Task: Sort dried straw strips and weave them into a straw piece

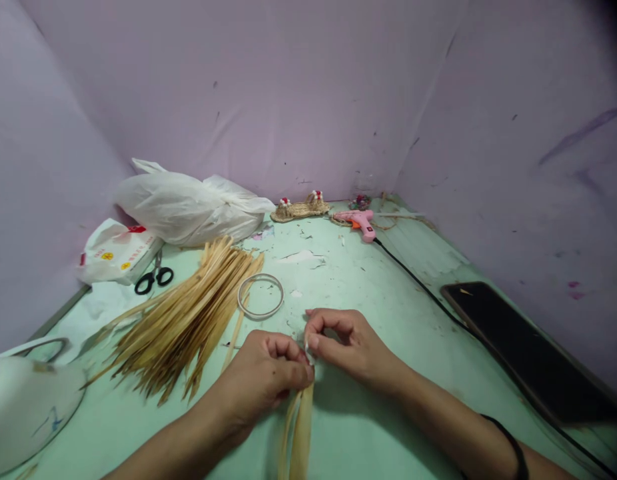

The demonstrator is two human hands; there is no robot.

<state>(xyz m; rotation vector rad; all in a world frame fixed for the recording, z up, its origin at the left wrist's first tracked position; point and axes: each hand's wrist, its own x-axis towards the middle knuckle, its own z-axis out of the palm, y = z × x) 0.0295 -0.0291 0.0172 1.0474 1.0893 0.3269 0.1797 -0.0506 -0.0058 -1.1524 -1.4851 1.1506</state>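
Observation:
My left hand [263, 373] is closed in a pinch round the upper end of a few pale dried leaf strips [302, 433], which hang down toward the table's near edge. Close beside it, my right hand [353, 348] pinches a small white piece [309, 355] at the top of those strips; whether it is tape, string or paper I cannot tell. A silvery ring like a bangle [261, 314] lies just beyond the left hand. To the left spreads a thick bundle of dried leaf strips [188, 327] on the green table [388, 287].
Black-handled scissors [154, 279], a printed white packet [121, 250] and a stuffed plastic bag [183, 207] lie back left. A white rounded object [28, 413] is at near left. At the back are a woven piece [301, 211] and pink glue gun [357, 223]; a dark phone-like slab [523, 347] lies right.

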